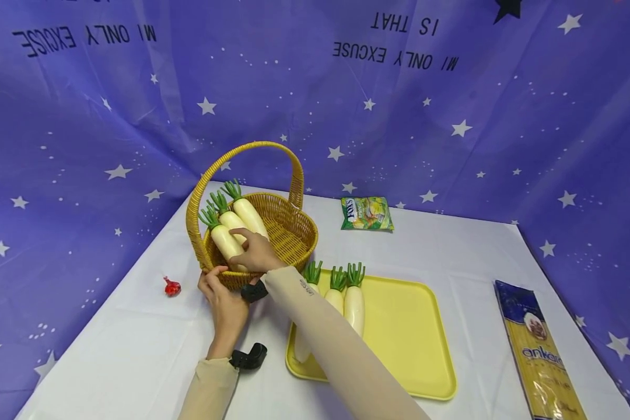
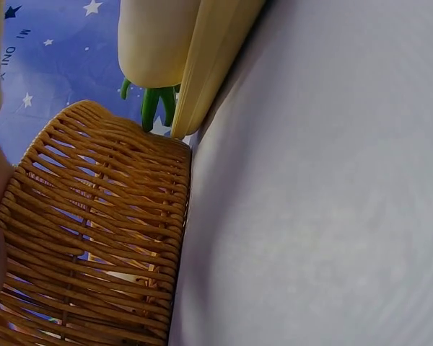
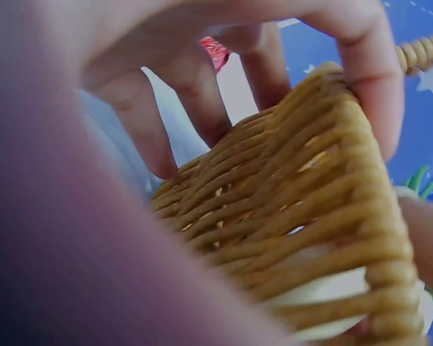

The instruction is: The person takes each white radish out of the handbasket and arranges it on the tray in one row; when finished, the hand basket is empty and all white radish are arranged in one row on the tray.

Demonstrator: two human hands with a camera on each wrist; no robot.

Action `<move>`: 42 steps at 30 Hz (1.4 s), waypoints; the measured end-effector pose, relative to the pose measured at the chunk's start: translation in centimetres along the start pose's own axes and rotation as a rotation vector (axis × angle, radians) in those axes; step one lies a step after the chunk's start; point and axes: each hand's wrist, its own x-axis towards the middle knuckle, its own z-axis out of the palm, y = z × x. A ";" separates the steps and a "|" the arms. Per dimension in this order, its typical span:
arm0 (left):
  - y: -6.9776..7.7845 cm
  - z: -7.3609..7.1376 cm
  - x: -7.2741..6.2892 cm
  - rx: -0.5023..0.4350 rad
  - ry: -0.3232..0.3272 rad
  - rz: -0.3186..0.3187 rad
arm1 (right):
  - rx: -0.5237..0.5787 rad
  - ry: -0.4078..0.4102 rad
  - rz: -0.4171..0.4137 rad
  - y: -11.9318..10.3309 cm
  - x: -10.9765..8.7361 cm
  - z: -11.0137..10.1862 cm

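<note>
Three white radishes with green tops lean side by side in a brown wicker basket [image 1: 294, 233]. My right hand [image 1: 259, 252] reaches into the basket and pinches the nearest white radish [image 1: 224, 240] across its body. At the basket's front left, my left hand [image 1: 226, 303] grips the rim. Fingers [image 3: 372, 79] hook over that rim in the right wrist view, with others along the woven side. The left wrist view shows the basket's weave [image 2: 94, 223] close up. Under my right forearm, more white radishes [image 1: 354, 306] lie on a yellow tray [image 1: 409, 350], partly hidden by the sleeve.
A green candy bag [image 1: 367, 213] lies at the back of the white-covered table. A pack of pasta [image 1: 541, 356] is at the right. A small red object [image 1: 172, 287] sits left of the basket. The basket's tall handle [image 1: 259, 144] arches above it, near a purple starry cloth [image 1: 315, 87].
</note>
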 end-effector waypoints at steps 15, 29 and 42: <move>0.6 0.4 0.2 -0.008 -0.029 -0.031 | 0.648 0.007 -0.002 1.6 -1.3 -4.7; 0.6 0.0 0.2 -0.060 -0.028 -0.057 | 0.851 0.007 -0.017 4.2 -9.3 -11.2; 0.4 0.2 -0.1 -0.091 -0.036 -0.045 | 0.798 0.234 0.160 10.5 -20.9 -13.3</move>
